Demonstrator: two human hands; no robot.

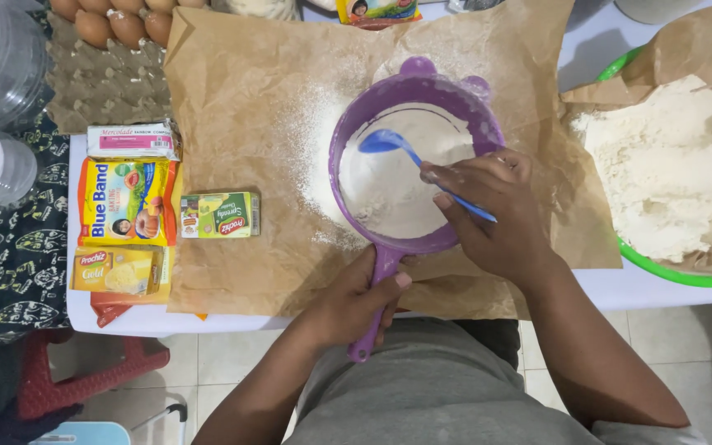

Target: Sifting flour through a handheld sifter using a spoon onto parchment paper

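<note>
A purple sieve (pixel 481 124) full of white flour (pixel 389 185) is held over a sheet of brown paper (pixel 241 82). My left hand (pixel 354 303) grips the sieve's purple handle near the table's front edge. My right hand (pixel 494 210) holds a blue spoon (pixel 389 142) whose bowl rests on the flour inside the sieve. Sifted flour dusts the paper left of and under the sieve.
A green bowl (pixel 677 274) lined with brown paper holds a heap of flour at the right. Left of the paper lie a small green box (pixel 220 215), a yellow packet (pixel 128 200), a pink-and-white box (pixel 131 141) and a yellow box (pixel 117 270). An egg tray (pixel 105 78) sits at the back left.
</note>
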